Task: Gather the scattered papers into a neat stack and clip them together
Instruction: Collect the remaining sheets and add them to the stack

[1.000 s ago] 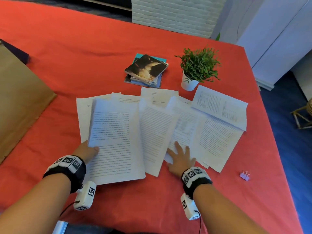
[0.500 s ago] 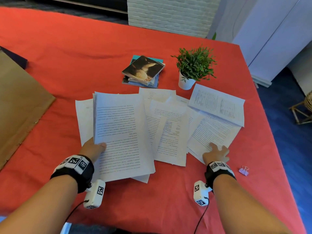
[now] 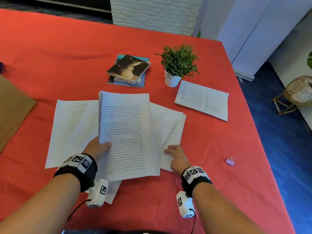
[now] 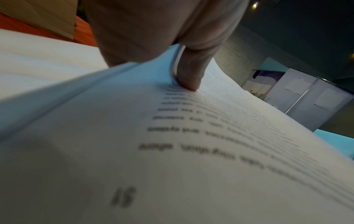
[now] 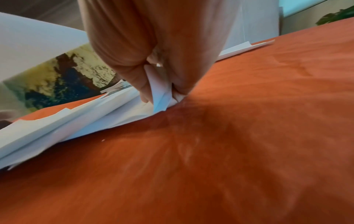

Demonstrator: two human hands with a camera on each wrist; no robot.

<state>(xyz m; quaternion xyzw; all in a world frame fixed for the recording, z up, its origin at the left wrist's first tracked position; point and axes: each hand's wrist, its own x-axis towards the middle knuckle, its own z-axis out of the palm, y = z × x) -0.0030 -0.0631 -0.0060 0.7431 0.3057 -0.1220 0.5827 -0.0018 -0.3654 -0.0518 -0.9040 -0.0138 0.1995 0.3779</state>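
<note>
A thick sheaf of printed papers (image 3: 128, 132) is lifted at its left edge, pinched by my left hand (image 3: 99, 147) with the thumb on top (image 4: 189, 72). My right hand (image 3: 173, 154) pinches the near edge of a fanned bundle of sheets (image 3: 170, 125) between thumb and fingers (image 5: 161, 84) on the red cloth. Under the sheaf on the left lie more loose sheets (image 3: 72, 129). A single printed sheet (image 3: 202, 98) lies apart at the right, by the plant. A small lilac binder clip (image 3: 230, 161) sits on the cloth, right of my right hand.
A stack of books (image 3: 130, 70) and a potted plant in a white pot (image 3: 177, 65) stand behind the papers. A brown cardboard sheet (image 3: 11, 107) lies at the left. The table's right edge (image 3: 263, 149) drops to blue floor, with a wicker stand (image 3: 298, 92) beyond.
The right-hand sheets have been swept left into a fan tucked beside the sheaf. My right hand moved left and now pinches them. The left hand has raised its sheaf.
</note>
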